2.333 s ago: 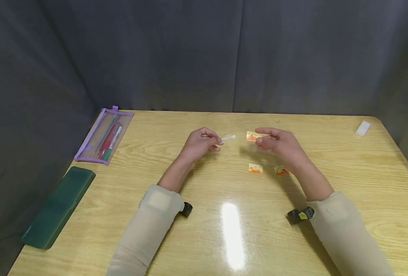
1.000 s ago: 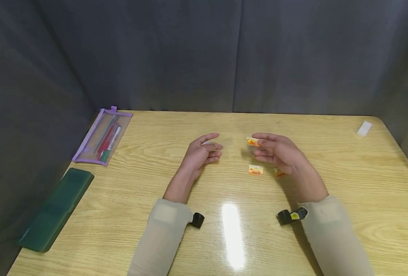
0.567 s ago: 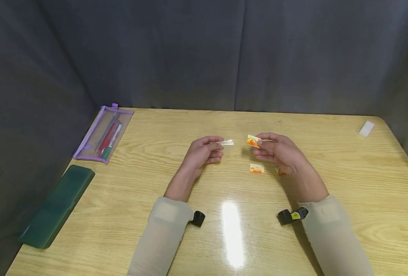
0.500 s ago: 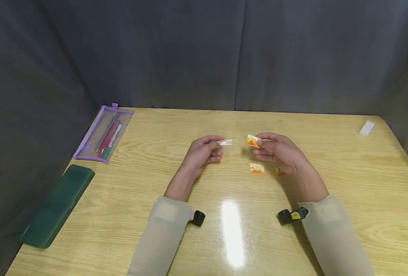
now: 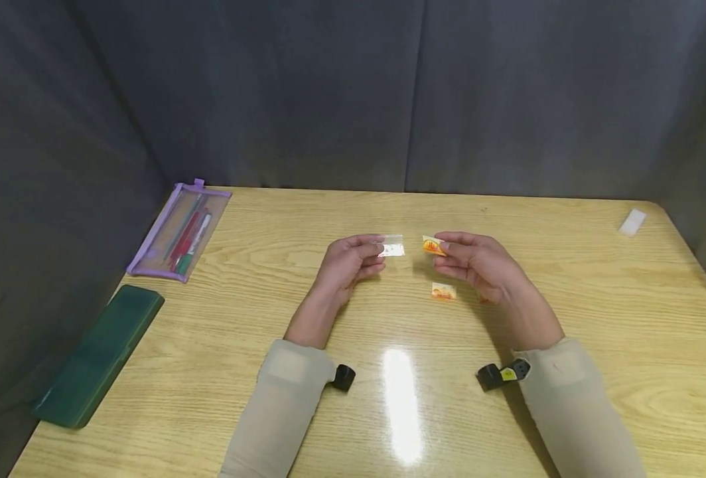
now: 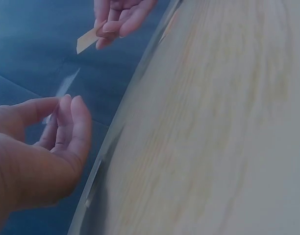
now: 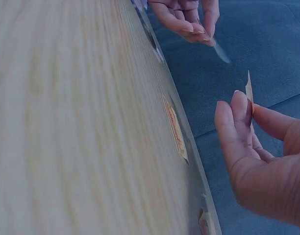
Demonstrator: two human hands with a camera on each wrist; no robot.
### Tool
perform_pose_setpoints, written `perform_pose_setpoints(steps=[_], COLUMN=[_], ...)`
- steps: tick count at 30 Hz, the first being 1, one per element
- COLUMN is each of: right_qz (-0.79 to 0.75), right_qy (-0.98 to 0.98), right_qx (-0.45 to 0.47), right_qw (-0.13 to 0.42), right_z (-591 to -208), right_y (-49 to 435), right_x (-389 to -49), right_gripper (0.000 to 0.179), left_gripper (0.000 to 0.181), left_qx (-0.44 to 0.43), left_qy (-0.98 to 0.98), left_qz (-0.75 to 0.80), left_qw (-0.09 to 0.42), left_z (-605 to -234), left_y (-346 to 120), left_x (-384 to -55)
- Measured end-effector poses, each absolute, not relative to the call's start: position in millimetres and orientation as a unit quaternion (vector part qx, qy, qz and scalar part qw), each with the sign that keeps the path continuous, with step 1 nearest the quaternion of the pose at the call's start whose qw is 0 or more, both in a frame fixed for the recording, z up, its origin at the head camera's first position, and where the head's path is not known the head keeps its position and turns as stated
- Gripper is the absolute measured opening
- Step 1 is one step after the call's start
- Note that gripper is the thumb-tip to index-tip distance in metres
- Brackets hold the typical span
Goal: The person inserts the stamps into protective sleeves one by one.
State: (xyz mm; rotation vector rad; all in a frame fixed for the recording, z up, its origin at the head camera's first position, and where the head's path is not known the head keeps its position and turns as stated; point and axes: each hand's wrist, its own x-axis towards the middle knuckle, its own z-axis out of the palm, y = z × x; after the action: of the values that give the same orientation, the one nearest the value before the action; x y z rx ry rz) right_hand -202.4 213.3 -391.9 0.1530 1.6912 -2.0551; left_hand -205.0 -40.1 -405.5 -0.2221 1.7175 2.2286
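A clear plastic piece (image 5: pixel 393 249) is being pinched by the left hand (image 5: pixel 348 264), while at its three o'clock a printed card (image 5: pixel 432 245) is being pinched by the right hand (image 5: pixel 480 263), alignment apparently being done and steady edges being called for.

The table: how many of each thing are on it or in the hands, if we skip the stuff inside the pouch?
Yellow-orange cards: 3 (one in the right hand, one mostly hidden by it)
Clear plastic piece: 1
Purple-edged pouch: 1
Green case: 1
White block: 1
Total: 7
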Motion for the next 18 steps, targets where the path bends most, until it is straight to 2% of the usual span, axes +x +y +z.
perform_pose_setpoints(steps=[7,14,18], right_qz=[-0.755,-0.765,-0.772], right_qy=[0.609,0.597,0.588], right_qx=[0.066,0.078,0.090], right_qw=[0.231,0.226,0.224], right_z=[-391.3,-391.4,-390.8], right_y=[213.5,212.5,212.1], right_x=[-202.4,-202.2,-201.8], right_gripper=[0.027,0.033,0.027], left_gripper=[0.026,0.027,0.026], left_qx=[-0.083,-0.078,-0.086], left_qy=[0.590,0.589,0.583], left_qz=[0.783,0.782,0.785], left_qw=[0.178,0.189,0.194], left_z=[-404.5,-404.6,-405.0], left_y=[-40.2,-40.4,-39.8], left_x=[-204.5,-203.1,-203.8])
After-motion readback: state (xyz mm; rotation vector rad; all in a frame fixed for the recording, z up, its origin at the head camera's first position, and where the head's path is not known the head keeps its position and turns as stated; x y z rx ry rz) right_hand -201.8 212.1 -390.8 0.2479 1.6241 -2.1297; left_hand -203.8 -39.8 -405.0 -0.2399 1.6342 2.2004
